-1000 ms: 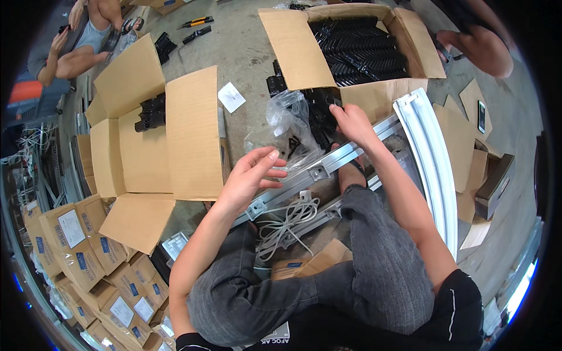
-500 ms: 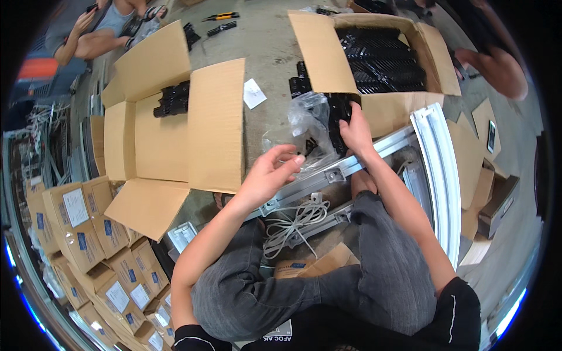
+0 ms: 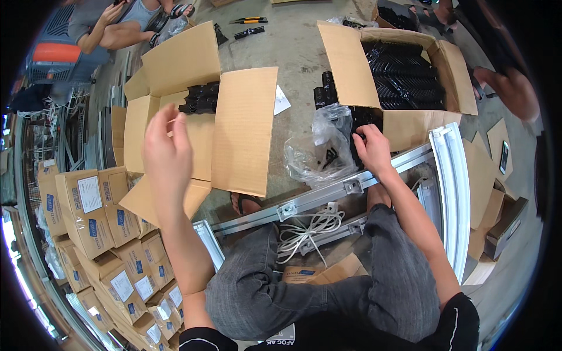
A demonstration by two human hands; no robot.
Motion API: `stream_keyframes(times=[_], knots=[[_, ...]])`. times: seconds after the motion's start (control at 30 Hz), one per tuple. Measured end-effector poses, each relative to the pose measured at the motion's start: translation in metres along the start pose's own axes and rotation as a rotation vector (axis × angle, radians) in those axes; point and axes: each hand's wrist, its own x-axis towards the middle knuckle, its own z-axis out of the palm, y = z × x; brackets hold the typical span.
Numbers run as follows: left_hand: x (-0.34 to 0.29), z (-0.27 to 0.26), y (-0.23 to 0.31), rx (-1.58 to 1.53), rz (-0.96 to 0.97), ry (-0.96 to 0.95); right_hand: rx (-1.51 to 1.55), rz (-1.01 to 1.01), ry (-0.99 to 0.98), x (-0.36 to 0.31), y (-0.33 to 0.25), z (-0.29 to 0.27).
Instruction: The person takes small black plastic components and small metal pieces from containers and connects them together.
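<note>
black parts (image 3: 202,98) — some in left carton (image 3: 246,131), dense rows (image 3: 408,79) in right carton (image 3: 413,131)

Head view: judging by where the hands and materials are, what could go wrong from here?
The bare right hand is at the shiny black plastic parts beside a crumpled clear plastic bag, which might snag.
The bare left hand appears over the open brown cardboard box; its flaps could catch the forearm.
The coiled white cable lies beside a silver metal rail and might get tugged.
</note>
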Motion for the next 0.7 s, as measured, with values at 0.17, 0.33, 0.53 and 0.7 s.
stream_keyframes(times=[0.17, 0.33, 0.53, 0.7], knots=[[0.042, 0.005, -0.077, 0.412, -0.064, -0.19, 0.077, 0.046, -0.029, 0.005, -0.002, 0.0], [0.059, 0.041, -0.079, 0.678, -0.144, -0.358, 0.135, 0.076, -0.044, 0.005, 0.009, -0.001], [0.049, 0.074, -0.167, 0.755, -0.109, -0.444, 0.159, 0.086, -0.083, 0.006, 0.005, 0.003], [0.024, 0.078, -0.185, 0.569, -0.068, -0.42, 0.165, 0.124, -0.116, 0.006, 0.011, -0.005]])
